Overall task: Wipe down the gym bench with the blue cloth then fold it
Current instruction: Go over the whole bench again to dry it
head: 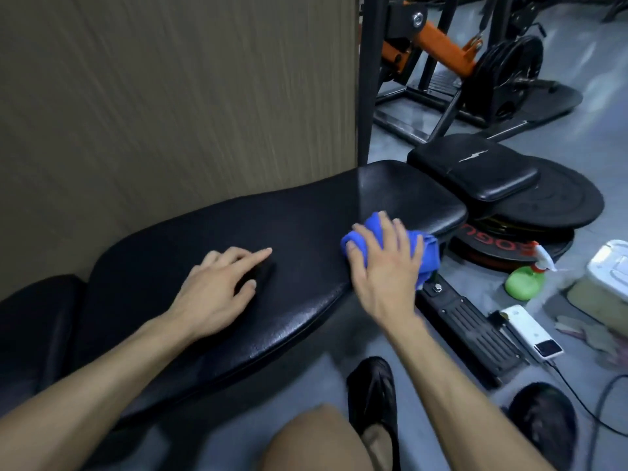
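Black padded bench (210, 239) fills the middle of the view, running from lower left up to the right, its vinyl cracked and a little shiny. A tan panelled wall (170, 96) sits right behind its far edge, so that side is closed off. The near edge is free, with grey floor (339, 341) below it.

Left hand (217, 283) lies on the middle of the pad, forefinger stretched out straight, other fingers loosely bent, holding nothing. Right hand (384, 263) is down on the blue cloth (424, 253), fingers spread across the top of it and pressing it onto the pad at the near edge, close to the bench's right end. The cloth is bunched, and part of it hangs over the edge just past the hand.

Beyond the right end, a stack of black weight plates (530, 212) sits close by on the floor, with a smaller black pad (475, 168) lying on top. Just beside the stack, a green spray bottle (523, 280) stands on the floor. Near it, a white power bank (530, 331) with a cable, and a white box (608, 277) at the frame's right edge.

Under the right forearm, the bench's black metal foot (469, 328) juts out along the floor. Two dark shoes (373, 396) are planted on the floor near the bench. Further back, an orange and black machine (441, 49) stands well apart.
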A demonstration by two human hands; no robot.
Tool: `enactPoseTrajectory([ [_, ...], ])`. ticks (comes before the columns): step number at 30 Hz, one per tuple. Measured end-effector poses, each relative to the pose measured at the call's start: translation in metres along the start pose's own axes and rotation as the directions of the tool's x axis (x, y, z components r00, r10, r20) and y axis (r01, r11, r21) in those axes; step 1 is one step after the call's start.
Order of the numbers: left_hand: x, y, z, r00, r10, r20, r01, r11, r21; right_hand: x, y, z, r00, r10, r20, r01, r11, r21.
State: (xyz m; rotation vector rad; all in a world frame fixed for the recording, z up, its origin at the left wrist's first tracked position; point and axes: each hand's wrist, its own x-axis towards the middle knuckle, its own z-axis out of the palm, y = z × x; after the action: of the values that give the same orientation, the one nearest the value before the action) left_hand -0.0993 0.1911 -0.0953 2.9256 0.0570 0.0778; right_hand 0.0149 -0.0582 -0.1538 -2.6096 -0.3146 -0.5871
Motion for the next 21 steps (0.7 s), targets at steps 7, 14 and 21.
enactPoseTrajectory([
  [7,0.102,0.055,0.029,0.985,0.111,-0.134,-0.125,0.987,-0.101,0.004,0.03,0.004,0.888,-0.459,0.031,0.456,0.887,0.07],
  [14,0.124,0.064,0.042,0.97,0.073,-0.23,-0.098,0.99,-0.1,0.103,0.151,-0.007,0.994,-0.103,-0.038,0.106,0.992,0.073],
  [21,0.147,0.071,0.04,0.975,-0.008,-0.224,-0.007,0.998,-0.067,0.081,0.122,-0.018,0.983,-0.17,0.073,0.172,0.985,-0.024],
])
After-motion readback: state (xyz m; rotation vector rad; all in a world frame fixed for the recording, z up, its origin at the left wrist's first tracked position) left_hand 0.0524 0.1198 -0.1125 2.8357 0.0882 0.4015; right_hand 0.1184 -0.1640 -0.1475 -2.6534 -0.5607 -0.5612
